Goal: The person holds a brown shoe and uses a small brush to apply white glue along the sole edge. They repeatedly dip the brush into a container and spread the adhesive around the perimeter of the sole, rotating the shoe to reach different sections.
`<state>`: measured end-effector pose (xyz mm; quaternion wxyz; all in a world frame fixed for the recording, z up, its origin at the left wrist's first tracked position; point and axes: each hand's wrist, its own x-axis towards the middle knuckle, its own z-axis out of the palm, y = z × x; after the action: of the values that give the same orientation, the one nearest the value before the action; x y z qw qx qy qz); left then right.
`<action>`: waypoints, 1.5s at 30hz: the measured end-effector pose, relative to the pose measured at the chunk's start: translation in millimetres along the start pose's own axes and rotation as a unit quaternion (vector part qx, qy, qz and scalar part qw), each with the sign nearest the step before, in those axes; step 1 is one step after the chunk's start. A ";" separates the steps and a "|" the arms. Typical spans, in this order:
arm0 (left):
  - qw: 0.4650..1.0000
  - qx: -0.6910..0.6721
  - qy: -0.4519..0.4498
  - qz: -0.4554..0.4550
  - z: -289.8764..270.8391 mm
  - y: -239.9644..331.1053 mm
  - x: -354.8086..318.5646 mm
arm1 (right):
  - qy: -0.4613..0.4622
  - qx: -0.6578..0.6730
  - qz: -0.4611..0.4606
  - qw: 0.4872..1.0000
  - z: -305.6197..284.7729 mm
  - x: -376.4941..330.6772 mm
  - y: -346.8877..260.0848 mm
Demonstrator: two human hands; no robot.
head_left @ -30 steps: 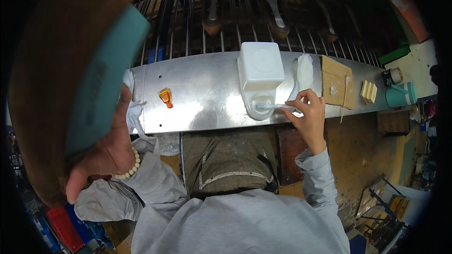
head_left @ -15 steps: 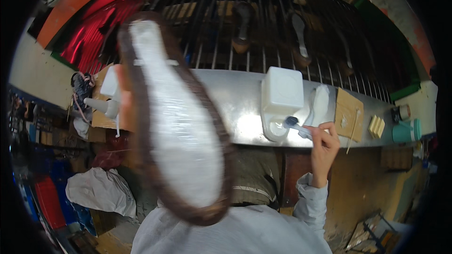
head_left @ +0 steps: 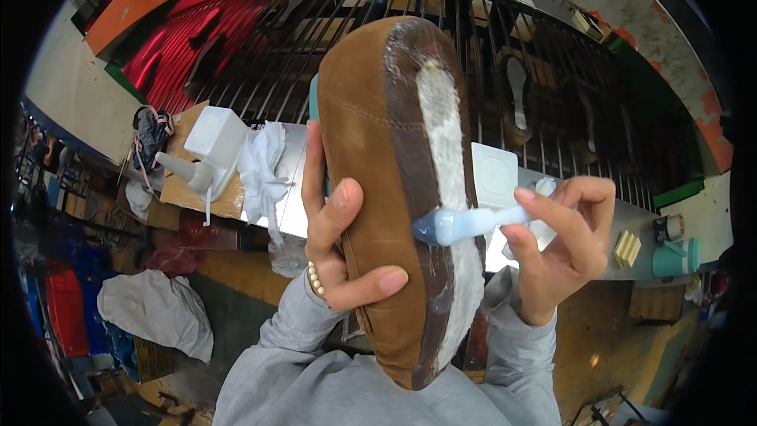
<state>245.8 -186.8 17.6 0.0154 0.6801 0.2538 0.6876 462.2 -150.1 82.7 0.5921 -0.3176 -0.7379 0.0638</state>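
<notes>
My left hand (head_left: 339, 237) grips a brown suede shoe upper (head_left: 386, 166), held up close with its underside turned to the right. That underside has a white insole strip and a shiny wet dark margin. My right hand (head_left: 560, 244) holds a pale blue brush (head_left: 473, 223) by its handle. The brush head touches the dark margin of the shoe about halfway down. Both forearms wear grey sleeves, and a bead bracelet sits on my left wrist.
A metal-topped bench (head_left: 292, 205) runs behind the shoe. On it stand a white plastic container (head_left: 214, 142), a white squeeze bottle (head_left: 185, 170), a crumpled white cloth (head_left: 264, 166) and another white container (head_left: 495, 177). A teal cup (head_left: 674, 259) is at far right. Dark racks with shoe soles rise behind.
The shoe has turned from sole-flat toward me to edge-on, higher and more central. My right hand has come up from the white container on the bench and set the brush against the shoe.
</notes>
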 end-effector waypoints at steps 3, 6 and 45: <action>0.986 0.094 -0.013 0.137 4.3 -4.5 5.3 | 0.016 -0.002 -0.019 1.000 2.1 13.3 1.4; 0.984 0.113 -0.009 0.136 10.1 3.1 1.9 | 0.034 -0.006 -0.038 0.999 2.6 24.9 3.2; 0.987 0.156 0.012 0.020 10.4 28.5 6.6 | -0.165 0.143 -0.153 0.964 -26.7 29.0 43.4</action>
<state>264.4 -205.8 33.7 -0.1079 0.6706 0.3447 0.6480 500.9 -107.5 94.3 0.5041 -0.0985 -0.8483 0.1286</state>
